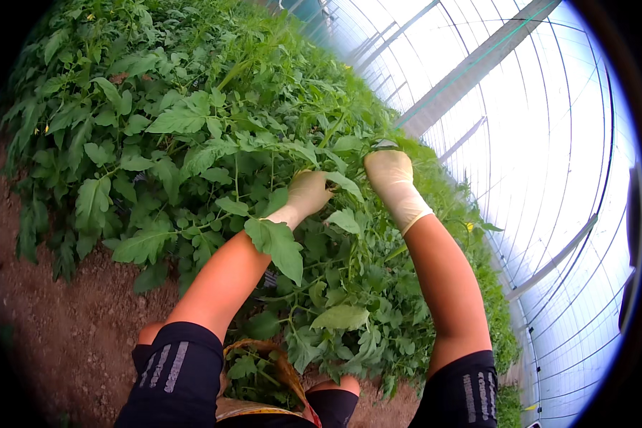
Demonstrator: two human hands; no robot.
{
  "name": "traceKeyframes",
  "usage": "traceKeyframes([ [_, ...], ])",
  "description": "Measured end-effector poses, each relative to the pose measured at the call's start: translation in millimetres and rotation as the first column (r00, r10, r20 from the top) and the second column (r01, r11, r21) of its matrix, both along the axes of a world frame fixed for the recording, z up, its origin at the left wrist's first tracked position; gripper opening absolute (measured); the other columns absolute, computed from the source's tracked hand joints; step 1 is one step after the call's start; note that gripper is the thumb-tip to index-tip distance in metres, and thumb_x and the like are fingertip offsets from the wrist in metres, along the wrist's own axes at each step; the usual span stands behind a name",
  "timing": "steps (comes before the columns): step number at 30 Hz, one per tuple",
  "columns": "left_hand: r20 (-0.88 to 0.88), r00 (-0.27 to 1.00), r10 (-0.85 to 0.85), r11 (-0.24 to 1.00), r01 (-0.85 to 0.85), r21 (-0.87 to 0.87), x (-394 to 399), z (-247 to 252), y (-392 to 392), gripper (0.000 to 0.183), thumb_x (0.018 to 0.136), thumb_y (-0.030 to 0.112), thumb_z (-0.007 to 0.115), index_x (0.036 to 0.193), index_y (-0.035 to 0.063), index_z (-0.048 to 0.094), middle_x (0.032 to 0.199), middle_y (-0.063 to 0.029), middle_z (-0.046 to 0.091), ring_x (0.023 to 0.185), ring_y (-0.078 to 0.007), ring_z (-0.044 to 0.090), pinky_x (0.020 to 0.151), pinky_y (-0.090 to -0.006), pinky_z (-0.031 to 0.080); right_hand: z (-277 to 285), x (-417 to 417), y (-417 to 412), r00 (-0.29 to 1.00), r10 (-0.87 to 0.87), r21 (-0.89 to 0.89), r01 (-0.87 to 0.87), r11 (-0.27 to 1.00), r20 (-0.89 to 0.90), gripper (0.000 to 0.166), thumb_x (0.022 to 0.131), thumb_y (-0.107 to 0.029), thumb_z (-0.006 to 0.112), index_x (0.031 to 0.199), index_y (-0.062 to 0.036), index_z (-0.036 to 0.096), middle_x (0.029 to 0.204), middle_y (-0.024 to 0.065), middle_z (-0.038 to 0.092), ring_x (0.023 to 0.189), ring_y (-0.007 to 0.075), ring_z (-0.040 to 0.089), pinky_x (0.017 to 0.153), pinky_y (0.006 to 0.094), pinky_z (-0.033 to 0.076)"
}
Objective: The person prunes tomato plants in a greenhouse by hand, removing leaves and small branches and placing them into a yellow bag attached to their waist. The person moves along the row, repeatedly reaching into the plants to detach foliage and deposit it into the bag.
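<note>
Dense tomato plants [192, 160] with lobed green leaves fill the space before me. My left hand [307, 192], in a thin pale glove, reaches in among the stems near the middle; its fingertips are partly hidden by foliage, so I cannot tell what it holds. Higher and to the right, my right hand [389, 168], gloved the same way, is curled at the top of the plants. A small grey object [386, 144] shows just beyond its knuckles; what it is, I cannot tell. A large leaf [278, 246] lies across my left wrist.
At my waist hangs an open bag [286, 369] with cut leafy shoots [257, 369] inside. Bare brown soil [75, 321] runs along the left. Greenhouse film on a frame rises at the right, with a slanting grey post [460, 75] and a green string.
</note>
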State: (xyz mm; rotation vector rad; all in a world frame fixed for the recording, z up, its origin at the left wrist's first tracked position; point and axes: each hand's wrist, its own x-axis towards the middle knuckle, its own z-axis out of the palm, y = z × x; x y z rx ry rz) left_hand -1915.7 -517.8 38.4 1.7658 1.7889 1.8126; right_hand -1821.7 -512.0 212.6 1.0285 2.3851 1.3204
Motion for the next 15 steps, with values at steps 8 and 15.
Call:
traceKeyframes([
  [8, 0.154, 0.971, -0.18, 0.984, 0.178, 0.032, -41.3, 3.0, -6.0, 0.034, 0.09, 0.029, 0.058, 0.116, 0.008, 0.066, 0.114, -0.0152, 0.066, 0.104, -0.0305, 0.061, 0.087, -0.0387, 0.048, -9.1, 7.3, 3.1, 0.98, 0.146, 0.06, -0.139, 0.989, -0.135, 0.016, 0.081, -0.013, 0.058, 0.087, -0.0085, 0.073, 0.088, 0.015, 0.071, 0.085, 0.0308, 0.07, 0.072, 0.0414, 0.056],
  [15, 0.585, 0.766, -0.264, 0.932, 0.36, -0.051, -54.1, 10.8, -6.8, 0.037, 0.084, 0.027, 0.064, 0.114, 0.0057, 0.064, 0.107, -0.0099, 0.066, 0.096, -0.0207, 0.061, 0.084, -0.032, 0.047, -13.4, 8.2, -1.4, 0.845, 0.25, 0.099, -0.231, 0.968, -0.472, 0.021, 0.088, -0.024, 0.062, 0.101, -0.0074, 0.065, 0.09, 0.0144, 0.069, 0.085, 0.0313, 0.067, 0.073, 0.0427, 0.053],
])
